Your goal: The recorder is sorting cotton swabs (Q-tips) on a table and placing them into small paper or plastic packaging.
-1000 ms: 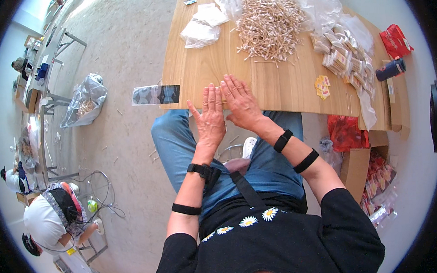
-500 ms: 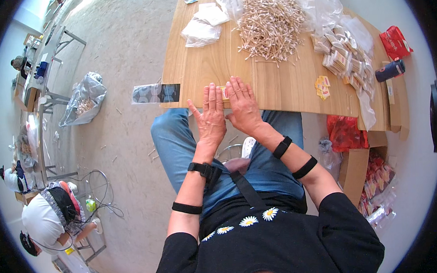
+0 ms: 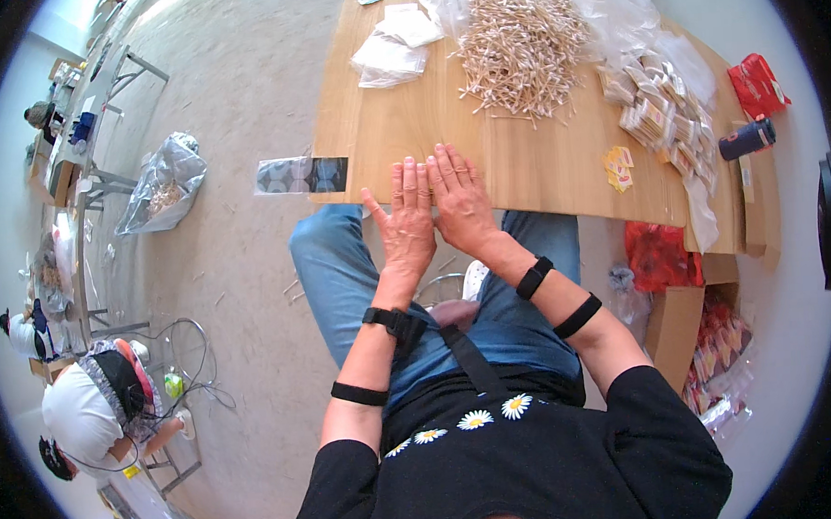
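Note:
My left hand (image 3: 404, 220) lies palm down at the near edge of the wooden table (image 3: 523, 176), fingers stretched out and thumb spread to the left. Right beside it, my right hand (image 3: 463, 204) rests flat too, its fingers straight and the fingertips almost meeting those of the left. Whatever lies under the palms is covered. Beyond the hands is a big heap of cotton swabs (image 3: 522, 51). A few small yellow-and-white cards (image 3: 619, 168) lie to the right of my right hand.
Clear plastic bags (image 3: 393, 56) lie at the far left of the table. Packed swab bundles (image 3: 655, 114), a dark bottle (image 3: 747, 139) and a red pouch (image 3: 758, 87) are at the right. A cardboard box (image 3: 675, 327) stands below. People work along the left wall.
The small yellow-and-white piece that showed between my hands is now hidden under them. My hands have drawn closer together; the view has shifted slightly.

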Motion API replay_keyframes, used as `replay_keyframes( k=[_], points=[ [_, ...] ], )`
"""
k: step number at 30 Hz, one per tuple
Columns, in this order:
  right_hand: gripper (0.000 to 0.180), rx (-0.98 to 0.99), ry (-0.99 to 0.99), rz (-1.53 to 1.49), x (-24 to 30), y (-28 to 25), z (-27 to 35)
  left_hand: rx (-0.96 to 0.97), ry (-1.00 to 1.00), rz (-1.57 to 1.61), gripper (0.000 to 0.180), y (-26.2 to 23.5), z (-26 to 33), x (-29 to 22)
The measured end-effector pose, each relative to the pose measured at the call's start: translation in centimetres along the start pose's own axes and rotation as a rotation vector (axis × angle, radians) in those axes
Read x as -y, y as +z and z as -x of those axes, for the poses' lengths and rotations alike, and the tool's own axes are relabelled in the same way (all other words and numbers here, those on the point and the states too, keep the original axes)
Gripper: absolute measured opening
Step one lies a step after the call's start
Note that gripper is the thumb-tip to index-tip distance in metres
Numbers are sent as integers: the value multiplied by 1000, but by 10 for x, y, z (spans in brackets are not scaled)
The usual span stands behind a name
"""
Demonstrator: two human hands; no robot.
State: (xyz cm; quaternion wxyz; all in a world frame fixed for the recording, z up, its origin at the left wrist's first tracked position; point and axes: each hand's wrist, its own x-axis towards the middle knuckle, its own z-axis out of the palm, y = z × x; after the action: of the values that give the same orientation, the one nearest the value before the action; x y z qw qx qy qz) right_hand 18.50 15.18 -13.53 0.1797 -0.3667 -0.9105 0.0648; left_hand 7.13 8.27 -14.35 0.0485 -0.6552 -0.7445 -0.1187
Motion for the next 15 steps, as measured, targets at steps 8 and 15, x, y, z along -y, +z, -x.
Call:
replay_keyframes(
  k=[8, 15],
  points=[
    [74, 55, -21, -15, 5, -5, 1, -3, 34, -71, 76, 3, 0, 0],
    [73, 42, -3, 62, 7, 1, 2, 7, 33, -71, 78, 1, 0, 2]
  ],
)
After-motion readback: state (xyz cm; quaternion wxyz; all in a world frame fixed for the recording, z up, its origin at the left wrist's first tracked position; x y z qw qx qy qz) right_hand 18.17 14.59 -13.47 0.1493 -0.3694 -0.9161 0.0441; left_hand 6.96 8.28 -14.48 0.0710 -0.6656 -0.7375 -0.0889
